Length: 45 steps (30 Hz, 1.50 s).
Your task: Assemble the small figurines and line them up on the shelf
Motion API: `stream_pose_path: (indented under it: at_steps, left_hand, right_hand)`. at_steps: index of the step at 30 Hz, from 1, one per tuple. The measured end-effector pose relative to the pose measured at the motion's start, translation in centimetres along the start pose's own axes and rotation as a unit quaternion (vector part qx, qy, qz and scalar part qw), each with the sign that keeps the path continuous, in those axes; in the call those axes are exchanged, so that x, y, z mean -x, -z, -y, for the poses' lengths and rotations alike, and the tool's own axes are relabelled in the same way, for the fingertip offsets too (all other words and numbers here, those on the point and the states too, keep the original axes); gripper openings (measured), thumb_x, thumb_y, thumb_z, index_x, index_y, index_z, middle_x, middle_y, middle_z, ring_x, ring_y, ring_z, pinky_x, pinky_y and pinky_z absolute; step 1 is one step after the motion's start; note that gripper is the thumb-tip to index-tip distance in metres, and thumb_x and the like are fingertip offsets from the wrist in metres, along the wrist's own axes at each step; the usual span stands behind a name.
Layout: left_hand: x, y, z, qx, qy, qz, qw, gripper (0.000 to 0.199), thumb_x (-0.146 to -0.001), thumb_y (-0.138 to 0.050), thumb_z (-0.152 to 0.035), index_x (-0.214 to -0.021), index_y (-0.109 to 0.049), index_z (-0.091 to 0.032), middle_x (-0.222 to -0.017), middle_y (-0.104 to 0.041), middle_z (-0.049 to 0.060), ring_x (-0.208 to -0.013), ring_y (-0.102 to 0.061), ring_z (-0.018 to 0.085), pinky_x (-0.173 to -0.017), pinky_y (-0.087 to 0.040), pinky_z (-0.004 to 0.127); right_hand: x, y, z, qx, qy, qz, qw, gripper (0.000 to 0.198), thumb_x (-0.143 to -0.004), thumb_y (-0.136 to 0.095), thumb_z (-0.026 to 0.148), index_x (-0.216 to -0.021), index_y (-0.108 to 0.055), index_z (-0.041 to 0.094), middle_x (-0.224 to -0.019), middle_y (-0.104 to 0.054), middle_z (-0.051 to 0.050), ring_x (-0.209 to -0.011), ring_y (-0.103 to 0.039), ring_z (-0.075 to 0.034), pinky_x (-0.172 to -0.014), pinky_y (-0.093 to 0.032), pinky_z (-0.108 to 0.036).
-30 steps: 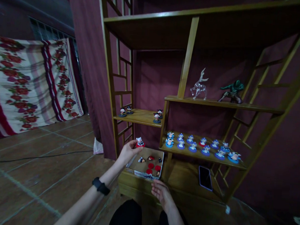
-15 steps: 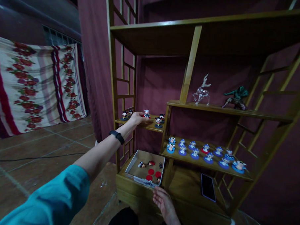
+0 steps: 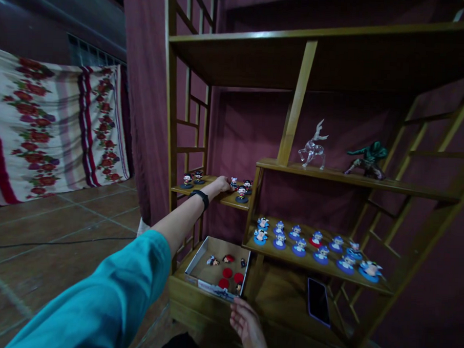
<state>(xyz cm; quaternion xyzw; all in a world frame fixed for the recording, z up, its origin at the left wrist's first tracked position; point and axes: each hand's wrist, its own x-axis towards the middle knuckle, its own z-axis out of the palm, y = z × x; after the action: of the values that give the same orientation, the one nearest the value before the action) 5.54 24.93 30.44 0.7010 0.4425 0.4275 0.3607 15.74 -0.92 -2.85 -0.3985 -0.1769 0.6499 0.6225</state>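
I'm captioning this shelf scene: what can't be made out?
In the head view:
Left hand: its hold on the white-headed figurine is too small to make out.
Right hand: its forearm is cut off by the bottom edge.
Box: print on its front is blurred.

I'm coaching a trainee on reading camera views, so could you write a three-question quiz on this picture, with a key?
1. Which hand touches the white-headed figurine?
2. True or false: the glass deer and the green figure stand on the same shelf.
3. How many bare red discs can be seen lying in the box?

Key:
1. The left hand.
2. True.
3. Three.
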Motion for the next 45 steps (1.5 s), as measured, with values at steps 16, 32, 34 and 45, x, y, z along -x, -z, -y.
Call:
stream_pose_path:
  at_steps: [16, 32, 34, 45]
  left_hand:
    - [-0.4, 1.6, 0.0, -0.132, 0.029, 0.007, 0.991, 0.021, -0.040, -0.073, -0.009, -0.040, -0.053, -0.015, -0.039, -0.046, -0.003, -0.054, -0.049, 0.013, -0.050, -0.033, 0.020]
    - [1.1, 2.1, -0.4, -0.102, 0.012, 0.051, 0.993, 0.025, -0.042, -0.077, -0.024, -0.057, -0.062, -0.011, -0.046, -0.055, -0.001, -0.054, -0.052, 0.013, -0.054, -0.038, 0.021]
    - [0.9, 2.1, -0.3, -0.125, 0.011, 0.058, 0.990, 0.028, -0.041, -0.077, -0.025, -0.061, -0.063, -0.011, -0.049, -0.057, -0.001, -0.055, -0.053, 0.013, -0.056, -0.039, 0.022]
    - [8.8, 3.7, 2.8, -0.165, -0.267, -0.270, 0.910, 0.044, -0.070, -0.055, -0.019, -0.114, -0.051, -0.017, -0.116, -0.051, 0.008, -0.107, -0.046, 0.020, -0.094, -0.034, 0.033]
  right_hand:
    - [-0.3, 0.6, -0.3, 0.020, 0.005, 0.010, 1.000, 0.039, -0.053, -0.072, 0.035, -0.088, -0.065, 0.019, -0.088, -0.068, -0.008, -0.081, -0.062, -0.019, -0.073, -0.047, -0.032]
    - [-0.3, 0.6, -0.1, 0.025, 0.013, 0.011, 1.000, 0.037, -0.057, -0.070, 0.032, -0.090, -0.065, 0.017, -0.086, -0.068, -0.008, -0.078, -0.062, -0.017, -0.073, -0.047, -0.031]
    - [-0.1, 0.5, 0.0, 0.028, 0.016, 0.012, 0.999, 0.035, -0.058, -0.069, 0.031, -0.090, -0.064, 0.017, -0.087, -0.067, -0.008, -0.078, -0.062, -0.017, -0.072, -0.047, -0.030]
    - [-0.4, 0.9, 0.4, 0.074, 0.001, -0.039, 0.996, 0.034, -0.055, -0.070, 0.032, -0.084, -0.065, 0.017, -0.082, -0.068, -0.007, -0.072, -0.061, -0.015, -0.067, -0.048, -0.028]
